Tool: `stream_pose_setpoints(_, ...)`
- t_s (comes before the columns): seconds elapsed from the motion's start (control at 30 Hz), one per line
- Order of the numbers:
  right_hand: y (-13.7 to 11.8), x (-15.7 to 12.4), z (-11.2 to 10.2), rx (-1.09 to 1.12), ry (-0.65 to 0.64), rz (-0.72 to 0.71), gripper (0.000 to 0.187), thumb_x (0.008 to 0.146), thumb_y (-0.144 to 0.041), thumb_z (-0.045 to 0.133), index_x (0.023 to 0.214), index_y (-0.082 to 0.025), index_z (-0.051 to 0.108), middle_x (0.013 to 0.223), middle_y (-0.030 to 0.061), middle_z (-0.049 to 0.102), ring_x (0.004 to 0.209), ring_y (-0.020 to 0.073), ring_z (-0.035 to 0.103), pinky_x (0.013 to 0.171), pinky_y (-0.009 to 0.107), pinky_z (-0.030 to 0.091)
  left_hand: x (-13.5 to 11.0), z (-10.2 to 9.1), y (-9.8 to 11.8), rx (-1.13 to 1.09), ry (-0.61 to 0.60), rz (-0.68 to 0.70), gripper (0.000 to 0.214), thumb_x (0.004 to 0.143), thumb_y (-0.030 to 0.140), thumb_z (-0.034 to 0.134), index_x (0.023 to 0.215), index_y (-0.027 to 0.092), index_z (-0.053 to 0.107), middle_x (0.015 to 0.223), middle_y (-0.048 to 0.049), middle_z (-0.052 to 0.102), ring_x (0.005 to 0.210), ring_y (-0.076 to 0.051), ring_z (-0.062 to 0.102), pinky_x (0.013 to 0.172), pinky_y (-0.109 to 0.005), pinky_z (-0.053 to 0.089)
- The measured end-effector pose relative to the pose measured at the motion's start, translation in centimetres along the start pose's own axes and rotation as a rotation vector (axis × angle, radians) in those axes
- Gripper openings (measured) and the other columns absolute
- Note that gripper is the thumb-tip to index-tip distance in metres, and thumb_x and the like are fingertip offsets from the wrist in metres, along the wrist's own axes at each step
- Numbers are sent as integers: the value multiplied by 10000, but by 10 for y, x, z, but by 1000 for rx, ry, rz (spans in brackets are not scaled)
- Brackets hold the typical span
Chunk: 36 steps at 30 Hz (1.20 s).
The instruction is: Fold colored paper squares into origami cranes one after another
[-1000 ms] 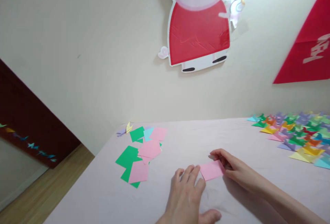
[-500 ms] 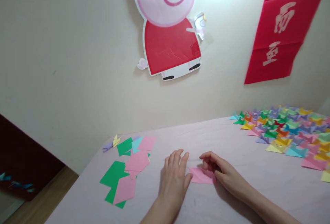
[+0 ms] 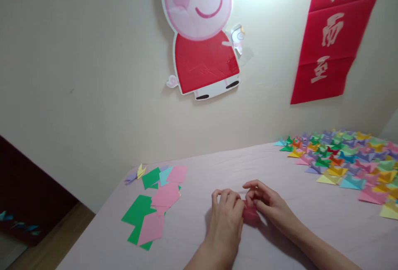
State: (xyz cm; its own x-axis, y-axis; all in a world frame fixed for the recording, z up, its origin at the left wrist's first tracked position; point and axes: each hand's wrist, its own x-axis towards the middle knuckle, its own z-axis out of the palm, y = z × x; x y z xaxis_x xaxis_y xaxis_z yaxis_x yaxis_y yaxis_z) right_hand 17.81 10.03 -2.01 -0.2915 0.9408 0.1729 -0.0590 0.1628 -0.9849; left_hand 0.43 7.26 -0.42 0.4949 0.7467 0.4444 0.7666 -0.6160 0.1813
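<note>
Left hand (image 3: 226, 222) and right hand (image 3: 270, 206) curled at pink paper (image 3: 250, 215), blurred and partly covered, grip of either unclear, poster (image 3: 205, 63) cropped above.

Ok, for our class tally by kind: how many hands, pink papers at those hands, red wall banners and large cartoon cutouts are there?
Hands: 2 (left hand, right hand)
Pink paper at the hands: 1
Red wall banner: 1
Large cartoon cutout: 1
Total: 5

Bright glare high on wall (image 3: 124, 75); floor (image 3: 52, 237) at lower left dim. 1 soft shadow below right hand (image 3: 267, 204); pink paper (image 3: 250, 213) blurred (edges smeared).
</note>
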Motion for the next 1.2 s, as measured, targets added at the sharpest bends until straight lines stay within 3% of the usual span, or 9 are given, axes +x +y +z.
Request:
stream_pose_setpoints(0.17, -7, -4, 0, -103, -35, -95, 275, 797, -203, 467, 1058, -207, 554, 819, 14, 633, 774, 191, 620, 738, 335, 472, 1, 7, -7, 99, 111, 132, 75, 911, 185, 656, 923, 195, 583, 930, 19, 645, 965, -171, 559, 939, -387, 331)
stream_pose_setpoints(0.27, -13, -7, 2, -307, -74, -187, 258, 781, -160, 455, 978, -212, 614, 925, 54, 659, 910, 223, 610, 845, 379, 458, -4, 4, -16, 124, 88, 142, 67, 919, 172, 643, 946, 194, 585, 915, 22, 654, 938, -169, 567, 922, -379, 339)
stream_pose_setpoints(0.5, -16, -9, 13, -659, -203, -245, 404, 682, -18, 421, 965, -220, 627, 951, 59, 643, 964, 229, 553, 868, 383, 451, -23, -15, -19, 62, -79, -8, 214, 875, 75, 628, 1032, 215, 591, 972, 8, 642, 883, -189, 576, 867, -364, 403)
stream_pose_setpoints(0.63, -21, -9, 12, -724, -276, -291, 471, 663, -8, 441, 1041, -230, 614, 1087, 64, 652, 1073, 236, 533, 965, 418, 421, -29, -18, -8, 96, -107, -89, 129, 865, 115, 638, 957, 200, 609, 953, -22, 640, 875, -231, 578, 808, -384, 430)
stream_pose_setpoints(0.8, -38, -16, 4, -838, -353, -296, 487, 682, -27, 499, 1110, -232, 605, 1205, 68, 625, 1167, 242, 499, 1014, 420, 387, -40, -20, -15, -184, -72, 0, 123, 902, 74, 585, 874, 193, 592, 954, 3, 680, 862, -169, 608, 813, -318, 421)
stream_pose_setpoints(0.87, -42, -20, 1, -876, -415, -301, 481, 650, -2, 508, 1061, -228, 615, 1155, 50, 648, 1124, 229, 523, 983, 392, 393, -46, -24, -21, -345, -68, 73, 121, 906, 77, 596, 895, 197, 589, 1032, 10, 690, 911, -147, 620, 837, -290, 416)
stream_pose_setpoints(0.93, -41, -22, -1, -912, -482, -307, 348, 710, -18, 535, 968, -230, 633, 1050, 30, 681, 1022, 209, 565, 921, 367, 404, -51, -28, -26, -418, -69, 103, 124, 909, 83, 598, 929, 205, 597, 1120, 2, 678, 1012, -155, 609, 889, -291, 409)
stream_pose_setpoints(1.03, -34, -20, -2, -942, -496, -313, 159, 866, -117, 533, 886, -232, 642, 933, 23, 700, 900, 191, 599, 836, 347, 402, -56, -37, -25, -352, -96, 31, 138, 901, 86, 577, 955, 208, 612, 1153, -31, 651, 1087, -205, 563, 925, -339, 412)
stream_pose_setpoints(1.2, -28, -9, 6, -896, -410, -221, 230, 961, -278, 471, 795, -212, 616, 803, 34, 672, 772, 187, 594, 755, 319, 418, -68, -39, -11, -182, -162, -71, 409, 812, 47, 497, 1199, 162, 557, 1058, -81, 655, 926, -236, 579, 817, -381, 468)
